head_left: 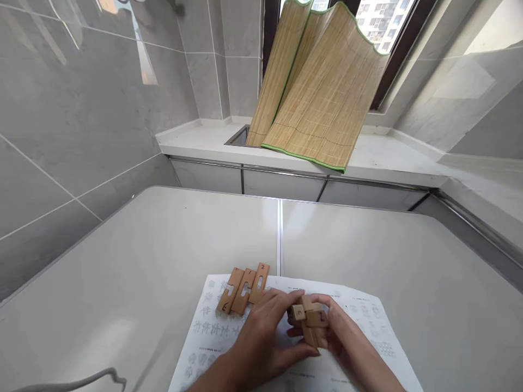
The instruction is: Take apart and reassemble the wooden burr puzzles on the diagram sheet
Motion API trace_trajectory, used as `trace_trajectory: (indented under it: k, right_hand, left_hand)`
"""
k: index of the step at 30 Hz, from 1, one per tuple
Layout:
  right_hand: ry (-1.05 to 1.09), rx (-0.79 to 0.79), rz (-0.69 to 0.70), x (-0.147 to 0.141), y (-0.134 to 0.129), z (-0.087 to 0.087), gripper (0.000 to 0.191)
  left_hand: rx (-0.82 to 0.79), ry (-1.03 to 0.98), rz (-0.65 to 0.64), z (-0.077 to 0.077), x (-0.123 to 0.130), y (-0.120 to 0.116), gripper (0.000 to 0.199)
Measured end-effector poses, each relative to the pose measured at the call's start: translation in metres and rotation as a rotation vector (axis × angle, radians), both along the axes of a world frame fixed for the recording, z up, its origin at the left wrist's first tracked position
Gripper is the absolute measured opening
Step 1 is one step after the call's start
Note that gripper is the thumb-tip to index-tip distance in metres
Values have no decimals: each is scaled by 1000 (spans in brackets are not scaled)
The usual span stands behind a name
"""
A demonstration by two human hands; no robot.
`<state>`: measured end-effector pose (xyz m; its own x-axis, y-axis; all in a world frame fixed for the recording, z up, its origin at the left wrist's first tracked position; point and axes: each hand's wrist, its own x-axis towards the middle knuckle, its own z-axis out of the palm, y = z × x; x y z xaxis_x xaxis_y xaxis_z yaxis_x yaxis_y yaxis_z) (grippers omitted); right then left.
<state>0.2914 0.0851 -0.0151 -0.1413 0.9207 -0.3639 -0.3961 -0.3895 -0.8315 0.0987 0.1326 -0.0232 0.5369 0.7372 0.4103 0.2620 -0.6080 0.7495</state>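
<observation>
An interlocking wooden block puzzle, made of crossed notched bars with black marks on some ends, is held over the instruction sheet. My left hand grips it from the left, with fingers above and thumb below. My right hand closes around its right side, with some fingers hidden behind it. Just beyond my left hand lie three flat wooden puzzle pieces in a slanted row: one with a side notch, a middle one with a cut-out and one with an oval slot. Black numbers mark them.
The pale table has a seam down its middle. A grey cable-like strip shows at the lower left. Behind the table runs a white counter, with a green-edged bamboo mat leaning by the window.
</observation>
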Motion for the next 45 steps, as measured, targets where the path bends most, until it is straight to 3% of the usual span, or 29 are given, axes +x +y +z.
trace_trajectory:
  k: [6, 17, 22, 26, 30, 34, 38, 45]
  right_hand:
    - [-265, 71, 8, -2, 0, 5, 54]
    - [-437, 219, 128, 12, 8, 11, 48]
    - [-542, 187, -36, 24, 13, 2, 50]
    - [-659, 123, -256, 46, 22, -5, 48]
    - [-937, 233, -416, 72, 30, -11, 45]
    - [-1270, 302, -487, 93, 34, -17, 37]
    - [-1423, 329, -480, 109, 35, -23, 36]
    - [-1498, 442, -412, 125, 37, -32, 38]
  left_hand:
    - [-86, -46, 56, 0, -1, -2, 70]
    - [92, -15, 2, 6, 0, -2, 78]
    - [156, 63, 42, 4, -3, 0, 84]
    - [346, 129, 112, 9, -15, 14, 55]
    - [362, 237, 166, 17, -34, 38, 40]
    - [261, 324, 79, 19, -56, 56, 66]
    - [159, 374, -11, 17, -69, 61, 96]
    - [99, 398, -73, 17, -71, 62, 97]
